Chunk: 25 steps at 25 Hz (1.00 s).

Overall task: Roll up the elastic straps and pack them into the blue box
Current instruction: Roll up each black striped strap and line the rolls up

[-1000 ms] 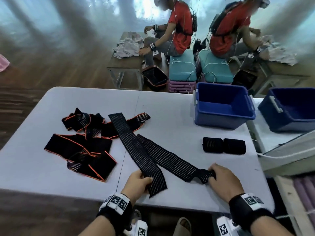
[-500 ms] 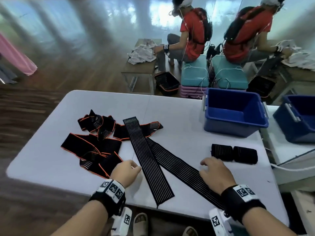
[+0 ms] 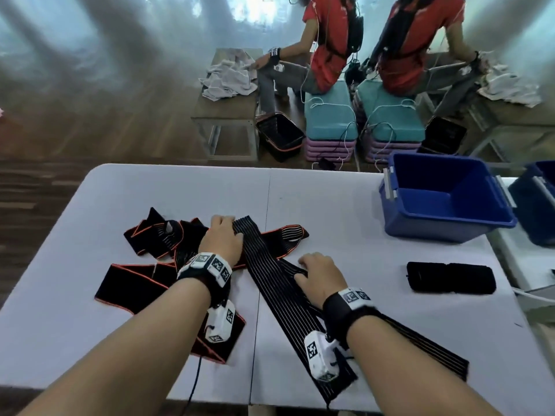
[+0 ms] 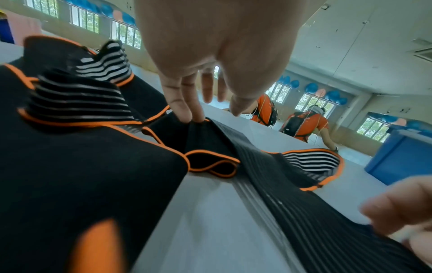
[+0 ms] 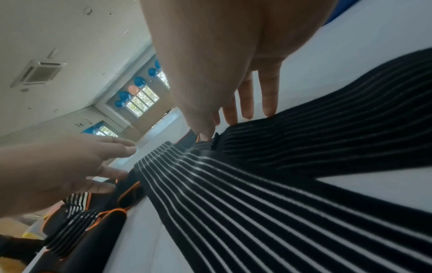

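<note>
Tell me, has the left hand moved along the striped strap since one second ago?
Yes. The left hand has gone from the striped strap's near end to its far end, away from the table's front edge.

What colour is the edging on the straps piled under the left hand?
Orange, on black fabric. The edging shows best in the left wrist view.
</note>
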Each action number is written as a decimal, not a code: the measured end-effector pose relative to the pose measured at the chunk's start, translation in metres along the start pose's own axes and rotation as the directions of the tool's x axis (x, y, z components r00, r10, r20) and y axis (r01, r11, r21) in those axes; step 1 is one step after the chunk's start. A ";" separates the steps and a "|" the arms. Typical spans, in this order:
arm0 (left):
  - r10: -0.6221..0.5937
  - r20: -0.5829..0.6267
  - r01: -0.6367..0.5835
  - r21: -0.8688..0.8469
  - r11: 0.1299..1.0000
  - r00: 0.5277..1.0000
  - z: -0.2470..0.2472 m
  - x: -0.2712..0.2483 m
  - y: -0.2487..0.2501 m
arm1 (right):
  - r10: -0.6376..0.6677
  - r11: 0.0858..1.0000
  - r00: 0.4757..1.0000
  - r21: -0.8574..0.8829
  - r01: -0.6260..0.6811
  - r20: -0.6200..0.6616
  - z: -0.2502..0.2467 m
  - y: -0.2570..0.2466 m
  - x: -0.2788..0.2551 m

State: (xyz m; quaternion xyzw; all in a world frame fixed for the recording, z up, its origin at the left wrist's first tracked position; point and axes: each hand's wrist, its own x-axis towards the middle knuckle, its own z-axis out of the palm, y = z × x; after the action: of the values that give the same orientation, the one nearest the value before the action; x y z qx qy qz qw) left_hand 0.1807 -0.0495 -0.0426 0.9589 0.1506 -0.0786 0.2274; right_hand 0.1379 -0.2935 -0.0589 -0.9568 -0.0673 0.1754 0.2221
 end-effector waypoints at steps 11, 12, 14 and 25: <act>-0.092 0.132 0.081 0.082 0.993 0.987 0.011 0.047 -0.016 | 0.167 0.984 0.984 0.051 -0.170 0.055 0.016 0.004 0.017; -0.103 0.144 0.095 0.067 0.993 0.984 0.009 0.049 -0.015 | 0.177 0.979 0.982 0.093 -0.182 0.059 0.013 0.006 0.017; -0.089 0.157 0.079 0.069 0.994 0.984 0.005 0.051 -0.011 | 0.195 0.960 0.980 0.197 -0.198 0.037 0.004 0.011 0.017; 0.250 -0.061 -0.228 -0.655 0.720 0.966 -0.061 -0.080 0.097 | 0.092 0.728 0.966 0.678 0.100 -0.241 -0.124 0.015 -0.067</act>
State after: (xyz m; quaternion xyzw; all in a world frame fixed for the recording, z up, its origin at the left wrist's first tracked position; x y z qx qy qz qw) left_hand 0.1420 -0.1238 0.0689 0.8276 0.0401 -0.0060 0.5599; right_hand 0.1213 -0.3705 0.0586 -0.8214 0.0294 0.0614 0.5663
